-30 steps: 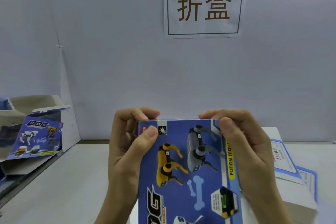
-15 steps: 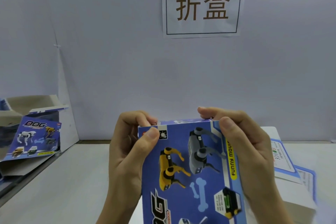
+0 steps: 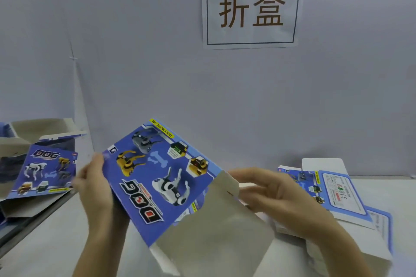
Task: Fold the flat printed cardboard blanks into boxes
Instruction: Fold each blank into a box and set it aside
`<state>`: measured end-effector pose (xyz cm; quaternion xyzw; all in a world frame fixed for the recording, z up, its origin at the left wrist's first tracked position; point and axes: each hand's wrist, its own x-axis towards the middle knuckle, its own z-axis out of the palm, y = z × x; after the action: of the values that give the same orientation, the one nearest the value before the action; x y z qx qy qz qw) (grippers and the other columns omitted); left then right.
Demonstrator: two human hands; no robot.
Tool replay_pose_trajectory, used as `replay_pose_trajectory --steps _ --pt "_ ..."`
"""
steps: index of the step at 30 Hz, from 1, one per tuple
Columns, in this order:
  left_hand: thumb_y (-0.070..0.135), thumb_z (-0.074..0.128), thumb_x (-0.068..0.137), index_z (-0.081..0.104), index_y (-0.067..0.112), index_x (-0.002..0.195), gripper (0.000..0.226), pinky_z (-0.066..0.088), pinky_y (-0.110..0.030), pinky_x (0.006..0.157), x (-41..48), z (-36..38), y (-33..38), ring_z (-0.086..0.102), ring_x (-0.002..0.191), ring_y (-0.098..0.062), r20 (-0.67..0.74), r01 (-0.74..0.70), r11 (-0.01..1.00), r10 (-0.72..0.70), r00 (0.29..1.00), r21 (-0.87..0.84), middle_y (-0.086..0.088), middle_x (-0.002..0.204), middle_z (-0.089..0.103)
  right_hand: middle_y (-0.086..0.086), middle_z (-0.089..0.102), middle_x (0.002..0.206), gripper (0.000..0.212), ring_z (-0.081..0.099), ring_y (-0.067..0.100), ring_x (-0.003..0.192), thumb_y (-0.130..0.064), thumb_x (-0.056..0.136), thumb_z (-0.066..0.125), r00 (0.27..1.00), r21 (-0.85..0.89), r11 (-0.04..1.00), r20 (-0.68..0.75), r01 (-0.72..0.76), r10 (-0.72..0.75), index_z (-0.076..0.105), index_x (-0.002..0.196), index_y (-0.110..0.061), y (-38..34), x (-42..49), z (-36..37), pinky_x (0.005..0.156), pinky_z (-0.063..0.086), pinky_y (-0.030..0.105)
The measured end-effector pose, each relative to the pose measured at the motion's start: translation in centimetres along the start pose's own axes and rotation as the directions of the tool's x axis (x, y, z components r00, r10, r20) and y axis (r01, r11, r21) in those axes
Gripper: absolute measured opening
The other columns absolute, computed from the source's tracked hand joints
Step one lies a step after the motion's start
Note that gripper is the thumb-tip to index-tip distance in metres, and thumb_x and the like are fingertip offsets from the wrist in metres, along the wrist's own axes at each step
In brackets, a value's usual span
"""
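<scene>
1. Grey wall with a paper sign (image 3: 251,8) stands behind a pale table (image 3: 56,243).
2. Left hand (image 3: 94,189) pinches the box (image 3: 155,177) edge; right hand (image 3: 270,193), fingers spread, touches its grey flap (image 3: 225,184).
3. A second ago both hands squeezed the box upright; now it is turned and tilted, the open end facing the right hand, so that end is probably next to close.
4. Right of the box lie flat blanks (image 3: 333,195); left of it, finished boxes (image 3: 45,171).

A pale surface (image 3: 56,243) is carrying a stack of flat printed blanks (image 3: 337,200) at right, while folded boxes (image 3: 42,171) are sitting at left.

Tilted blue box (image 3: 155,177) between both hands
</scene>
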<state>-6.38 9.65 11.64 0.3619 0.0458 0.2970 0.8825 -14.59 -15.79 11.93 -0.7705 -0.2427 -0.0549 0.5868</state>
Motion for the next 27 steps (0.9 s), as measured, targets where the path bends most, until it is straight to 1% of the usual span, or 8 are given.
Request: replay_pose_trajectory --steps 3,5,8,11,14,18,23,27 --pt "0.027 0.053 0.098 0.049 0.009 0.106 0.020 0.053 -0.042 0.089 -0.4 1.0 -1.9 0.062 0.104 -0.029 0.052 0.043 0.996 -0.047 0.998 0.076 -0.019 0.115 0.059 -0.014 0.074 0.087 0.029 0.068 0.003 0.079 -0.006 0.095 0.057 0.913 -0.165 0.985 -0.393 0.048 -0.110 0.074 0.090 -0.029 0.7 1.2 0.9 0.073 0.050 0.016" --pt "0.032 0.055 0.096 0.047 0.017 0.092 0.017 0.050 -0.034 0.083 -2.0 1.9 -3.0 0.058 0.097 -0.022 0.145 -0.045 0.977 0.015 0.989 0.211 -0.011 0.104 0.056 -0.019 0.072 0.078 0.033 0.067 0.002 0.072 -0.004 0.092 0.056 0.810 -0.293 0.956 -0.566 -0.026 -0.151 0.071 0.081 -0.032 1.2 1.6 1.0 0.068 0.049 0.014" --pt "0.059 0.066 0.074 0.049 0.025 0.120 0.060 0.047 -0.007 0.070 -5.1 2.6 -3.7 0.060 0.090 -0.005 0.542 -0.091 0.933 -0.121 0.832 0.348 0.004 0.113 0.059 -0.018 0.072 0.073 0.034 0.064 -0.004 0.070 -0.005 0.090 0.058 0.685 -0.278 0.958 -0.711 -0.068 -0.157 0.066 0.078 -0.035 1.9 1.9 1.3 0.064 0.046 0.011" --pt "0.058 0.072 0.067 0.046 0.043 0.133 0.073 0.045 -0.009 0.083 -6.3 2.5 -4.0 0.055 0.110 0.010 0.693 -0.273 0.843 -0.152 0.705 0.463 0.027 0.123 0.056 -0.017 0.071 0.077 0.031 0.065 0.000 0.072 -0.009 0.093 0.057 0.688 -0.221 0.973 -0.717 -0.072 -0.112 0.065 0.082 -0.037 2.2 1.9 1.0 0.067 0.051 0.014" --pt "0.031 0.078 0.078 0.058 0.044 0.118 0.046 0.046 -0.006 0.074 -5.4 2.4 -3.4 0.058 0.105 0.008 0.609 -0.370 0.784 -0.012 0.793 0.499 0.023 0.110 0.062 -0.016 0.073 0.081 0.029 0.067 0.006 0.078 -0.011 0.096 0.055 0.754 -0.108 0.992 -0.656 -0.065 -0.022 0.067 0.087 -0.035 2.2 1.7 0.1 0.075 0.052 0.023" --pt "0.046 0.071 0.065 0.067 0.036 0.090 0.028 0.050 -0.009 0.063 -4.4 1.9 -2.8 0.067 0.078 0.001 0.568 -0.380 0.768 0.026 0.822 0.515 0.020 0.085 0.072 -0.022 0.072 0.081 0.033 0.066 0.002 0.079 -0.012 0.099 0.050 0.750 -0.029 0.999 -0.661 -0.046 0.015 0.066 0.085 -0.037 2.5 1.9 0.3 0.070 0.052 0.019" --pt "0.031 0.068 0.070 0.078 0.020 0.085 0.021 0.057 -0.019 0.065 -3.4 1.3 -2.1 0.073 0.079 -0.016 0.619 0.051 0.937 -0.268 0.738 0.345 -0.005 0.093 0.076 -0.006 0.073 0.075 0.030 0.064 0.008 0.068 -0.008 0.100 0.044 0.762 0.374 0.927 -0.606 0.021 0.227 0.070 0.092 -0.019 2.5 1.9 -0.5 0.058 0.053 0.021" --pt "0.023 0.062 0.072 0.073 0.017 0.098 0.029 0.056 -0.017 0.063 -2.8 1.2 -2.2 0.073 0.080 -0.013 0.595 0.164 0.939 -0.320 0.738 0.302 -0.003 0.094 0.076 0.003 0.073 0.083 0.024 0.065 0.008 0.066 -0.011 0.101 0.044 0.781 0.397 0.918 -0.578 0.016 0.237 0.068 0.099 -0.012 2.7 1.9 -0.6 0.054 0.053 0.020"
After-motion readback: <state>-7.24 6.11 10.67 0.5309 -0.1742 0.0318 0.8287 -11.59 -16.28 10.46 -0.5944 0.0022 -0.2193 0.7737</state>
